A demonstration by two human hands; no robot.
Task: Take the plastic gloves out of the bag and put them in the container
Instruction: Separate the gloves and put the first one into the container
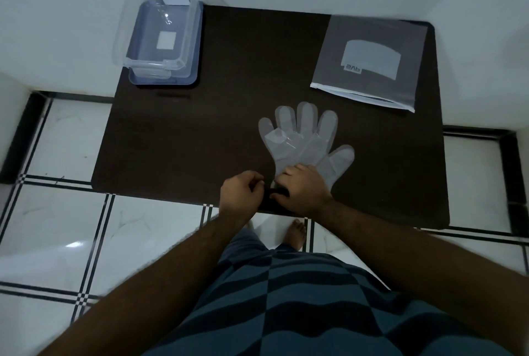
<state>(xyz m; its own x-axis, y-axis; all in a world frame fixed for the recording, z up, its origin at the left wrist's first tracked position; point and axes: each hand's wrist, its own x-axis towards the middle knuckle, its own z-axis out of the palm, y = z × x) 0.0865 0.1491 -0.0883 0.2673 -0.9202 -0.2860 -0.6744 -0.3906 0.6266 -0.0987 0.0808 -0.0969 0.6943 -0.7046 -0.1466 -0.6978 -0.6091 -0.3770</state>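
Clear plastic gloves (303,138) lie flat on the dark table (186,141), fingers pointing away from me. My right hand (303,189) rests on their cuff end near the table's front edge, fingers curled on the plastic. My left hand (242,191) is just left of it, fingers pinched together at the cuff edge. The grey zip bag (369,61) lies flat at the far right, its mouth toward me. The clear container (160,32) stands at the far left corner on a blue lid, and I can see nothing but a white label inside it.
White walls close in behind and beside the table. A tiled floor with black lines lies to the left and in front. My bare feet (294,234) show under the table's front edge.
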